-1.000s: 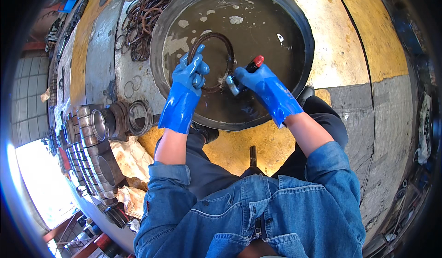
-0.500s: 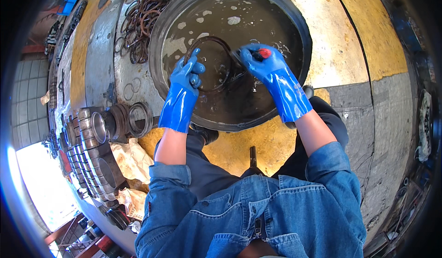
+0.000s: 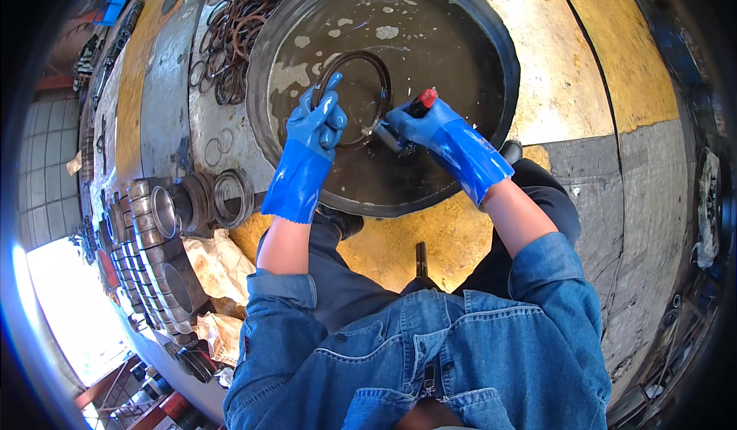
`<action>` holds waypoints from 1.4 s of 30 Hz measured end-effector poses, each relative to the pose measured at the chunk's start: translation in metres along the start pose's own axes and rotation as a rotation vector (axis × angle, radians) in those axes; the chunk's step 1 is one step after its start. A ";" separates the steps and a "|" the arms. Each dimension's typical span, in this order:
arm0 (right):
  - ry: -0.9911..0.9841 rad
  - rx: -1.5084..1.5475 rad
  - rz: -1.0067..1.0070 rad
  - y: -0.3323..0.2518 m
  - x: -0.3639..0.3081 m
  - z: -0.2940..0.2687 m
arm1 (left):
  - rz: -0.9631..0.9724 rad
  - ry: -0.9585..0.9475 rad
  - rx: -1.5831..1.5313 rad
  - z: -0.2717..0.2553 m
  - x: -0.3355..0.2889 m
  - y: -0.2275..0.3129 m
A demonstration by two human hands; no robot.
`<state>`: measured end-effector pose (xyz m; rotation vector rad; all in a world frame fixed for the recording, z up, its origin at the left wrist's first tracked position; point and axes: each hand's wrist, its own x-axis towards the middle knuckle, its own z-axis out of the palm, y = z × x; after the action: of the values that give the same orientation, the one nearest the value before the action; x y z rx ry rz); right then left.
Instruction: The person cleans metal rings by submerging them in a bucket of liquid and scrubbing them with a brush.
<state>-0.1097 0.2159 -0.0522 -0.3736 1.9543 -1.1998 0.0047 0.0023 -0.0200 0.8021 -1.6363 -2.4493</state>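
Inside the left rim of a round tub (image 3: pixel 261 84) of murky water, the gloved left hand (image 3: pixel 316 123) grips a dark ring (image 3: pixel 386 84), best kept steady while the right hand (image 3: pixel 430 125), clasping a red-ended tool (image 3: pixel 420 107) at its right side, strokes lightly.

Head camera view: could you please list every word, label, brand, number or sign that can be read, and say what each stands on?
None can be read.
Small red tag on the denim jacket: too small to read.
Gloved left hand, gloved right hand, dark ring, red-ended tool, brown paper: no legible text.
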 end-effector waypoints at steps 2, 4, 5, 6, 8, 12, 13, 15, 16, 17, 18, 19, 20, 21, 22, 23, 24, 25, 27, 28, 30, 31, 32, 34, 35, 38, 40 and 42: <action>0.013 0.129 -0.097 0.008 0.003 0.007 | 0.029 0.006 0.026 0.000 0.002 -0.002; 0.032 0.265 -0.154 0.009 -0.001 0.003 | 0.076 0.023 0.046 0.001 0.003 -0.002; 0.041 0.332 -0.183 0.006 -0.004 0.001 | 0.103 0.054 0.036 0.002 0.003 0.000; 0.046 0.256 -0.061 0.013 0.004 -0.007 | 0.129 0.084 0.027 0.002 0.005 0.003; 0.092 0.221 0.064 -0.013 -0.010 -0.020 | 0.166 0.115 -0.048 -0.007 0.008 0.006; 0.110 0.029 0.080 -0.021 -0.014 -0.022 | 0.169 -0.063 -0.427 -0.033 0.017 -0.001; 0.097 0.133 0.035 -0.004 -0.003 -0.021 | 0.134 -0.126 -0.509 -0.026 0.021 -0.005; 0.024 0.363 -0.079 0.016 0.012 -0.011 | 0.073 -0.220 -0.658 -0.018 0.020 -0.010; -0.026 0.485 -0.136 0.011 0.007 -0.011 | 0.072 -0.194 -0.607 -0.016 0.018 -0.010; -0.037 0.387 -0.117 0.005 0.005 -0.016 | 0.126 -0.102 -0.327 -0.016 0.018 -0.008; -0.047 0.289 -0.097 0.002 0.007 -0.021 | 0.176 -0.010 -0.047 -0.016 0.020 -0.004; -0.060 0.192 -0.078 -0.002 0.007 -0.026 | 0.224 0.086 0.234 -0.018 0.021 -0.001; -0.001 0.105 -0.100 -0.005 0.008 -0.029 | 0.261 0.209 0.572 -0.020 0.026 0.002; 0.071 -0.124 -0.202 -0.008 0.005 -0.031 | 0.396 0.225 0.715 -0.021 0.024 0.000; 0.147 -0.356 -0.296 -0.014 -0.002 -0.036 | 0.529 0.233 0.854 -0.009 0.018 0.002; 0.221 -0.585 -0.395 -0.018 -0.006 -0.038 | 0.666 0.243 0.995 0.002 0.011 0.006; 0.238 -0.686 -0.529 -0.012 -0.002 -0.036 | 0.694 0.193 1.079 0.010 0.007 0.008; 0.215 -0.768 -0.521 -0.014 -0.002 -0.034 | 0.591 0.067 1.046 0.019 0.001 0.009; 0.168 -0.936 -0.498 -0.023 -0.002 -0.028 | 0.370 -0.147 0.985 0.032 -0.008 0.006; 0.143 -0.959 -0.451 -0.029 -0.004 -0.026 | 0.454 -0.146 1.131 0.033 -0.008 0.002; 0.277 -0.674 -0.564 -0.010 0.002 -0.023 | 0.134 -0.109 0.832 0.029 -0.009 0.000; 0.348 -0.529 -0.614 0.001 0.006 -0.024 | -0.019 -0.095 0.681 0.036 -0.011 0.008; 0.406 -0.474 -0.524 0.007 0.008 -0.026 | -0.030 0.018 0.576 0.045 -0.012 0.017; 0.457 -0.474 -0.172 0.013 0.011 -0.029 | -0.084 0.097 0.438 0.026 -0.006 0.024; 0.477 -0.470 0.003 0.008 0.010 -0.028 | -0.084 0.126 0.318 0.014 -0.003 0.022; 0.340 -0.145 -0.076 -0.020 -0.005 -0.034 | -0.099 0.178 0.121 -0.004 -0.001 0.017; 0.285 0.170 -0.293 -0.029 -0.010 -0.027 | -0.114 0.210 0.133 0.003 -0.003 0.019; 0.232 0.173 -0.533 -0.038 -0.013 -0.022 | -0.125 0.219 0.146 0.009 -0.003 0.019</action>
<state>-0.1240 0.2180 -0.0092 -0.7215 1.9865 -1.8056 -0.0009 0.0029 0.0000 1.1813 -1.7446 -2.2400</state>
